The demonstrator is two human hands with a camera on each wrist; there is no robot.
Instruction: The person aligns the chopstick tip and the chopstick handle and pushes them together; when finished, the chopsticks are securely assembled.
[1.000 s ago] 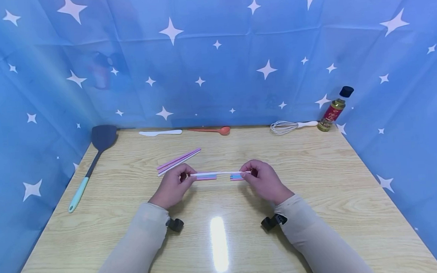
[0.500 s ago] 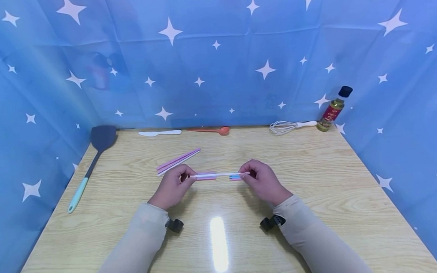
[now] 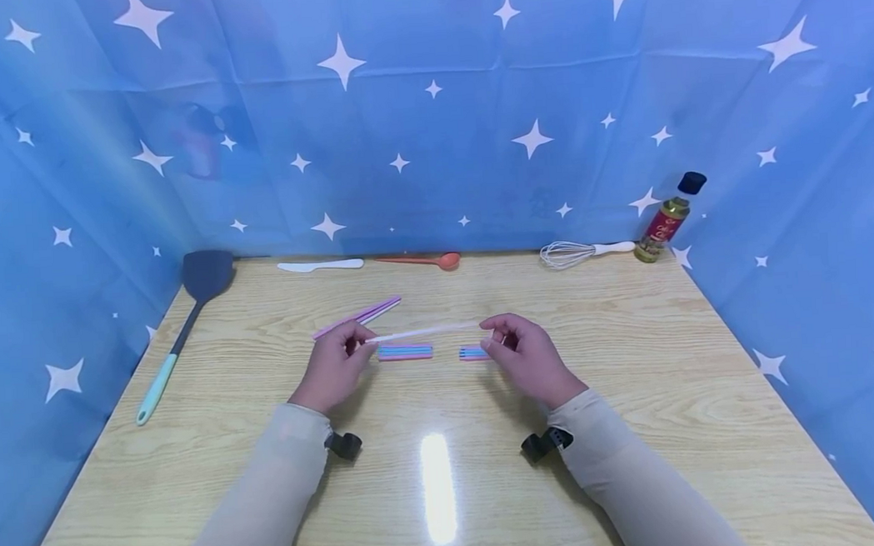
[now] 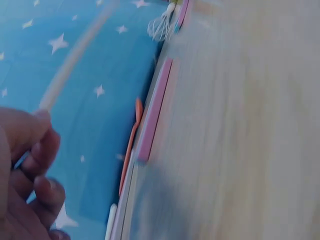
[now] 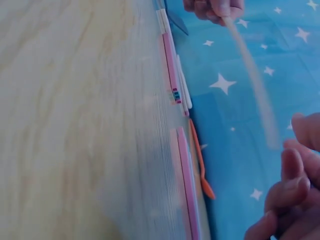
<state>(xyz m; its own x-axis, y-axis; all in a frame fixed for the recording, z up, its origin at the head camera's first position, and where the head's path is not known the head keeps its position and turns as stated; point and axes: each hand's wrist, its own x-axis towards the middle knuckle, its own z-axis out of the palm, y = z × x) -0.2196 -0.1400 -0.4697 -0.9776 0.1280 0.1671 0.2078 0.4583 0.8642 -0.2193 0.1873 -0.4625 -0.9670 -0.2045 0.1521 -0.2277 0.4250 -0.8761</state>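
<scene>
Head view: my left hand point(image 3: 335, 364) pinches one end of a white straw point(image 3: 421, 332), raised just above the table point(image 3: 640, 394). My right hand point(image 3: 520, 353) has loosely curled fingers beside the straw's other end; contact unclear. Short coloured straw pieces point(image 3: 405, 352) lie beneath, pink straws point(image 3: 360, 315) far-left.

Left wrist view: thumb and finger pinch the straw point(image 4: 75, 60).

Right wrist view: blurred straw point(image 5: 252, 80) ends just beside my fingers point(image 5: 295, 175).

White straw point(image 3: 421, 332), pink-and-blue straw bundles point(image 3: 405, 352), blue white-starred backdrop point(image 3: 429, 140), pale woodgrain table point(image 3: 638, 361)
</scene>
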